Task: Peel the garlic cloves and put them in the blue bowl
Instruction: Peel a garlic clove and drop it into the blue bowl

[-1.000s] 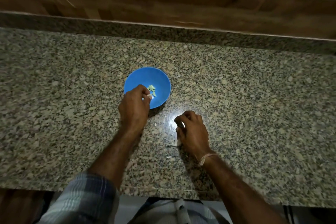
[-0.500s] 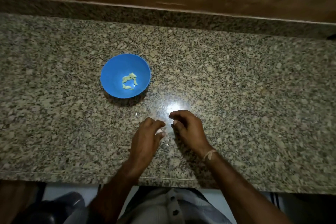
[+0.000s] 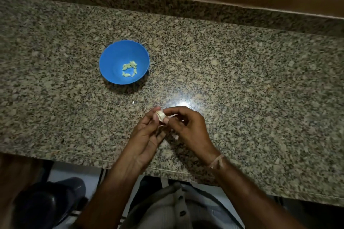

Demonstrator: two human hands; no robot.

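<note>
Clove [image 3: 159,114], papery, pinched by left hand [image 3: 146,136], right hand [image 3: 188,128]; speckled granite [image 3: 242,80].

You face a speckled granite counter [image 3: 242,72] that spans the whole width of your view, with a low raised strip of the same stone along its far edge. A blue bowl [image 3: 113,61] sits directly on it, left of the middle and roughly midway between the far and near edges. A tiny white scrap of peel [image 3: 133,102] lies on the stone toward the near edge from the bowl, apart from it. To the right of that scrap, a bright glare [image 3: 183,103] shines on the polished surface. Another pale flake [image 3: 176,137] seems to lie closer to the near edge.
</note>
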